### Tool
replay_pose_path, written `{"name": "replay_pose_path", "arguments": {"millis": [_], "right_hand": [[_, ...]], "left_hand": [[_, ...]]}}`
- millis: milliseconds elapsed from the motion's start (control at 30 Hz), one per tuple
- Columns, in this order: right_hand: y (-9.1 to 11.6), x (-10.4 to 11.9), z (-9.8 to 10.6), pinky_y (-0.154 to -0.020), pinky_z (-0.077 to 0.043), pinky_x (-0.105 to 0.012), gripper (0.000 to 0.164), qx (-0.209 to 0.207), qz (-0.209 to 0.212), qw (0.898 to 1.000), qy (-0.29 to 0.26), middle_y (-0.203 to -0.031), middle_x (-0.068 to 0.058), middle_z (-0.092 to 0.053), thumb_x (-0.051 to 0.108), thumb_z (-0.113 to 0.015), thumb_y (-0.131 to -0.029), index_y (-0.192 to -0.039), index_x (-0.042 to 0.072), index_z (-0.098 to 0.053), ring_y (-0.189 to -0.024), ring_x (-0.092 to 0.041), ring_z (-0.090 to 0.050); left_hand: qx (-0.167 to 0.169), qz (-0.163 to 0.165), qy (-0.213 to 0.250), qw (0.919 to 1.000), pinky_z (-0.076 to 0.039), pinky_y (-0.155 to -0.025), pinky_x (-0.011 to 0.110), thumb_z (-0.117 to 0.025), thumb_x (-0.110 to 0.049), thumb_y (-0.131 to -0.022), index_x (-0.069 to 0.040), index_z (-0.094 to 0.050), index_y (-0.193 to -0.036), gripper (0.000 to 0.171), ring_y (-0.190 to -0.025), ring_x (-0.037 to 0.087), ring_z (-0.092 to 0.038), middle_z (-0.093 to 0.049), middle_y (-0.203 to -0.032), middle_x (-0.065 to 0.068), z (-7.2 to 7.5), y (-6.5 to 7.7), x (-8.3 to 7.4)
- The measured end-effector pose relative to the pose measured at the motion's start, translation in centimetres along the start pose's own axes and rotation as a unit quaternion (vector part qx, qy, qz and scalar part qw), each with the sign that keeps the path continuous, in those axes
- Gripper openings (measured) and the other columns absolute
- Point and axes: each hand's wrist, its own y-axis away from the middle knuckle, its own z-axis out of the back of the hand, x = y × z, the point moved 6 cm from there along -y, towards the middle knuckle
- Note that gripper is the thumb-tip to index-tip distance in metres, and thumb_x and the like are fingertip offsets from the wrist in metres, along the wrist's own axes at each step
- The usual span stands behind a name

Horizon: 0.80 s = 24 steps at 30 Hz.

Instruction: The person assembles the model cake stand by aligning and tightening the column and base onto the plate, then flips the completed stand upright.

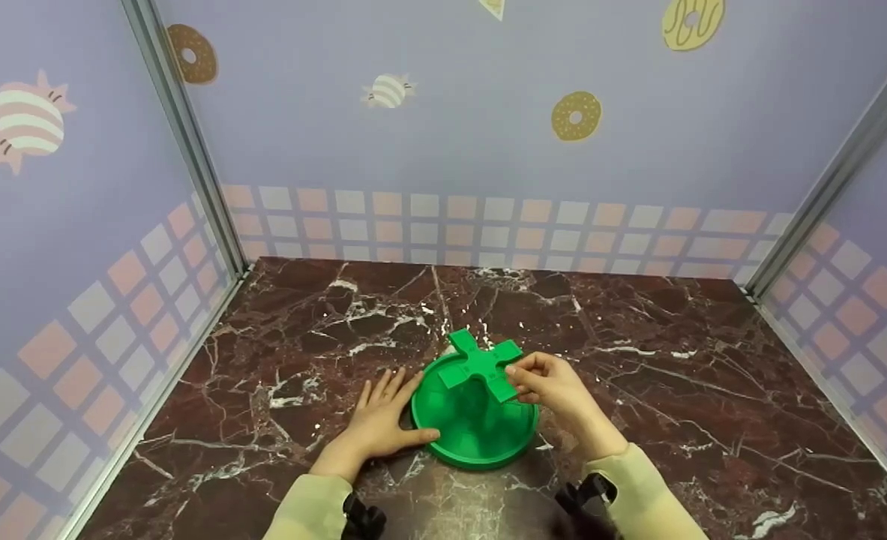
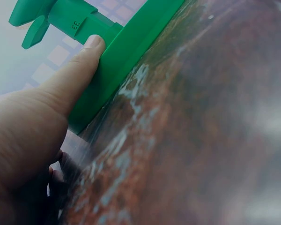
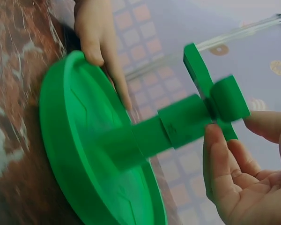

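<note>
A round green base [image 1: 480,462] with a raised rim sits on the table. From its middle rises a stepped green post [image 3: 152,135], topped by a flat green cross-shaped piece [image 1: 480,363] with several arms. My right hand [image 1: 554,386] pinches the cross at its right side, thumb and fingers on its arms. To the left, my left hand [image 1: 377,424] lies with fingers spread beside the base, its thumb [image 2: 82,61] on the rim. In the left wrist view the post bears the number 33. The post is mostly hidden under the cross in the head view.
The base stands on a dark red marbled table [image 1: 683,390] with white veins. Purple panels with a checked border [image 1: 518,225] enclose the back and both sides, joined by metal corner posts [image 1: 196,165]. Dark wrist mounts show at both sleeves.
</note>
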Motion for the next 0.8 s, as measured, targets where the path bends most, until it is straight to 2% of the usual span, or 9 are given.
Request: {"name": "replay_pose_path", "arguments": {"millis": [133,233,367,500,600,800], "right_hand": [[-0.7,-0.1,1.0,-0.075,-0.061,-0.022,0.032,-0.019,-0.010,1.000,0.011,-0.097,-0.007,-0.074,0.015,-0.069,-0.099,-0.118,-0.009,-0.059,-0.079,-0.009,-0.071],[-1.3,0.0,1.4,-0.086,-0.063,-0.031,0.044,-0.033,-0.012,0.999,0.007,-0.110,-0.016,-0.072,0.012,-0.071,-0.098,-0.131,-0.012,-0.055,-0.087,-0.012,-0.073],[-2.1,0.1,1.5,-0.097,-0.060,-0.043,0.053,-0.032,0.009,0.999,0.014,-0.133,-0.026,-0.064,0.008,-0.072,-0.095,-0.143,-0.008,-0.053,-0.102,-0.016,-0.071],[-2.7,0.3,1.2,-0.094,-0.059,-0.030,0.057,-0.001,0.050,0.998,0.029,-0.150,-0.026,-0.054,0.005,-0.071,-0.095,-0.148,-0.003,-0.052,-0.119,-0.028,-0.066],[-3.0,0.5,1.0,-0.090,-0.057,-0.020,0.056,0.017,0.073,0.997,0.035,-0.151,-0.024,-0.054,0.004,-0.070,-0.096,-0.149,-0.002,-0.052,-0.124,-0.031,-0.065],[-3.2,0.5,1.0,-0.089,-0.060,-0.023,0.053,0.019,0.089,0.995,0.028,-0.145,-0.025,-0.059,0.001,-0.070,-0.095,-0.145,-0.007,-0.054,-0.119,-0.023,-0.069]], "left_hand": [[-0.001,0.000,0.001,1.0000,-0.003,-0.129,0.065,-0.071,-0.072,-0.083,-0.022,-0.027,-0.165,0.106,-0.161,0.042,-0.011,-0.019,-0.172,0.017,0.0,0.0,0.0],[-0.002,0.002,0.002,1.0000,-0.003,-0.129,0.065,-0.070,-0.074,-0.083,-0.022,-0.027,-0.165,0.106,-0.161,0.042,-0.011,-0.019,-0.172,0.017,-0.1,0.0,0.1],[-0.002,0.001,0.000,1.0000,-0.003,-0.129,0.065,-0.070,-0.073,-0.083,-0.021,-0.027,-0.165,0.107,-0.160,0.043,-0.012,-0.020,-0.172,0.019,0.0,0.0,0.1],[-0.001,0.001,0.000,1.0000,-0.003,-0.129,0.066,-0.071,-0.072,-0.083,-0.021,-0.027,-0.165,0.107,-0.160,0.043,-0.011,-0.019,-0.172,0.019,0.0,0.0,0.0],[0.000,0.001,-0.001,1.0000,-0.003,-0.129,0.066,-0.070,-0.072,-0.083,-0.022,-0.026,-0.165,0.106,-0.161,0.042,-0.011,-0.020,-0.172,0.018,0.0,0.0,0.0],[-0.001,-0.003,0.000,1.0000,-0.003,-0.128,0.067,-0.072,-0.070,-0.083,-0.020,-0.027,-0.165,0.106,-0.160,0.044,-0.012,-0.020,-0.171,0.019,0.0,0.0,0.0]]}}
